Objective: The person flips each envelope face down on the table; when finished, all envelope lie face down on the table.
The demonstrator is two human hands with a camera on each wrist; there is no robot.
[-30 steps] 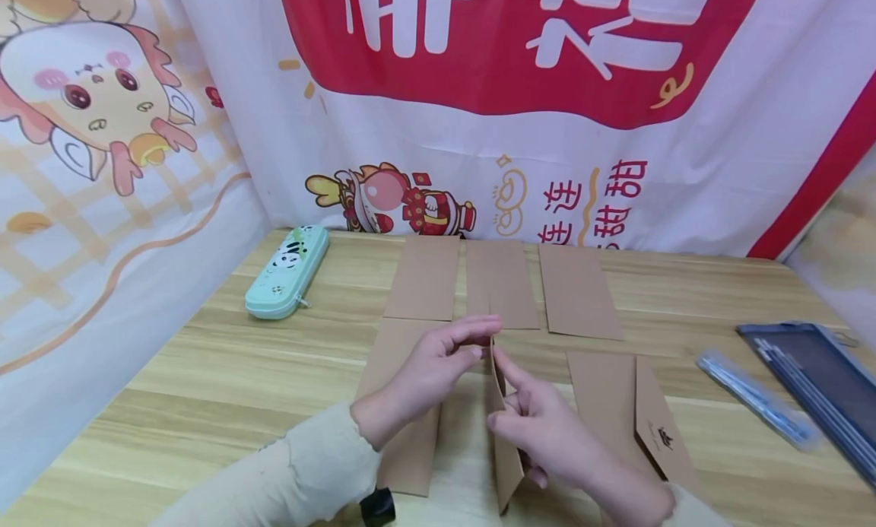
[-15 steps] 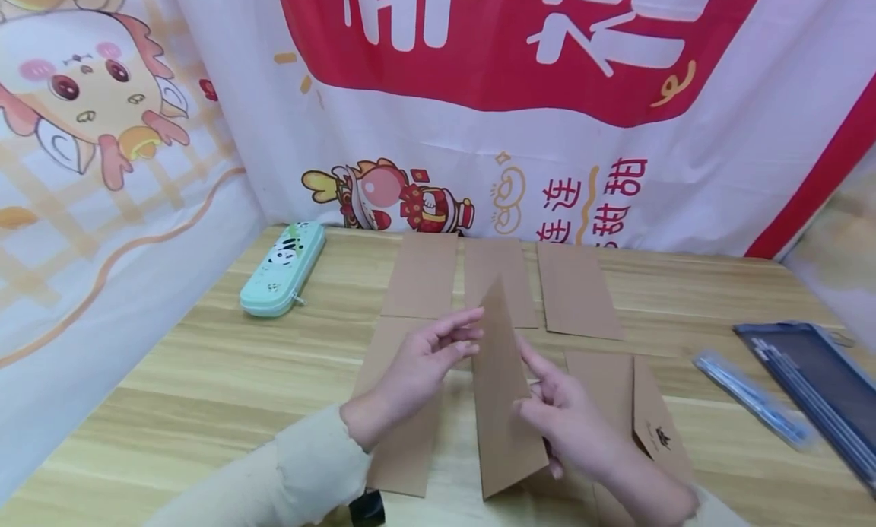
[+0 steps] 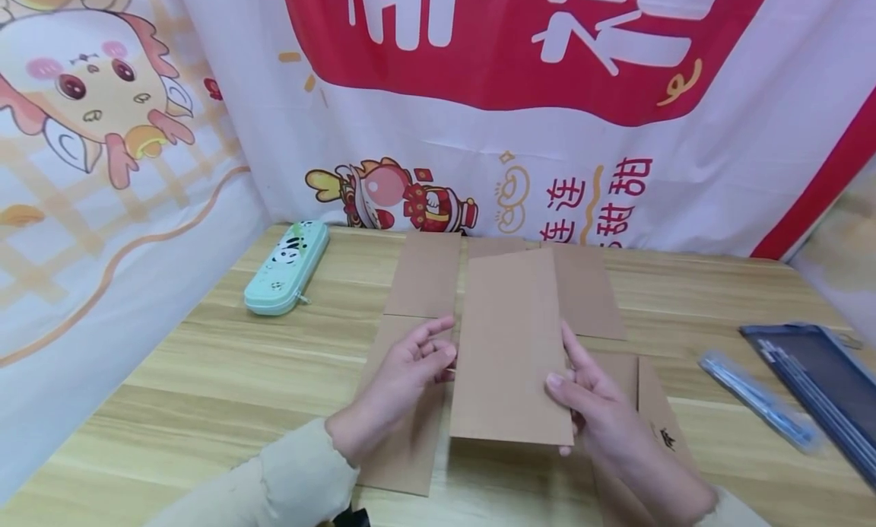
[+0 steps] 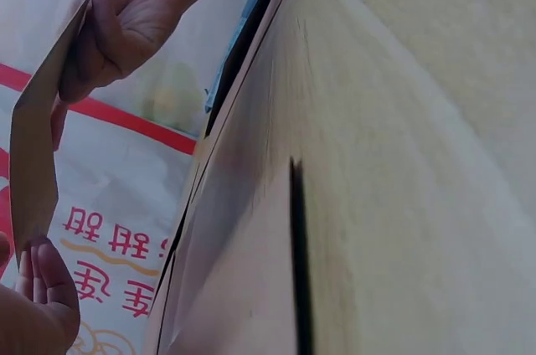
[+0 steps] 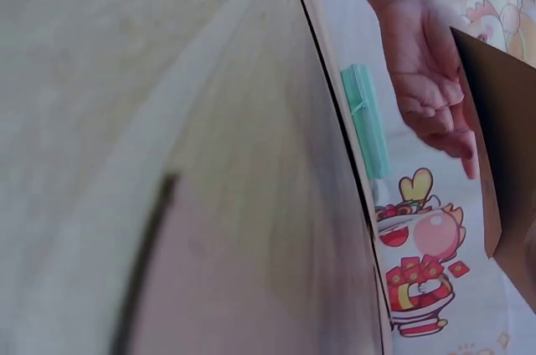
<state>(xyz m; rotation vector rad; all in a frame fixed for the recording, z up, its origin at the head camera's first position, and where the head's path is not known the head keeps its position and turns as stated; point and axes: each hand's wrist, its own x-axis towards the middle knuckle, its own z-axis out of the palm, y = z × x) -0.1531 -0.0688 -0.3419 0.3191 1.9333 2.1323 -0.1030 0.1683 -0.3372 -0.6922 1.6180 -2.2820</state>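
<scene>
In the head view my right hand grips a brown kraft-paper envelope by its right edge, thumb on the near face. It is raised off the table and tilted, its plain face toward me. My left hand is at the left edge, fingers loosely bent. The left wrist view shows the right hand pinching the bent envelope. In the right wrist view the left hand is close against the envelope's edge; firm contact is unclear.
Similar kraft pieces lie at the back left, back right and near left. Another, with a crown-printed flap, is at right. A mint pencil case, clear pen packet and dark mesh pouch sit around.
The envelope has turned from edge-on to show its broad face and moved slightly right with my right hand. My left hand has come away from its top, leftward and down.
</scene>
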